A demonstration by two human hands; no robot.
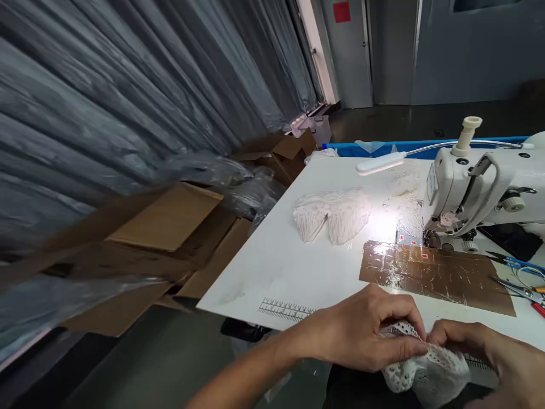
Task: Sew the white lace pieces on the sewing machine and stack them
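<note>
I am gripping a white lace piece (426, 376) with both hands at the near edge of the white worktop (272, 267). My left hand (366, 335) is curling closed over its top, and my right hand (504, 358) is pinching its right side. A stack of lace pieces (332, 218) is lying further back, well apart from my hands. A white sewing machine (481, 182) is standing to the right, behind a brown taped patch (434, 274). Scissors (515, 289) are lying at the right edge.
</note>
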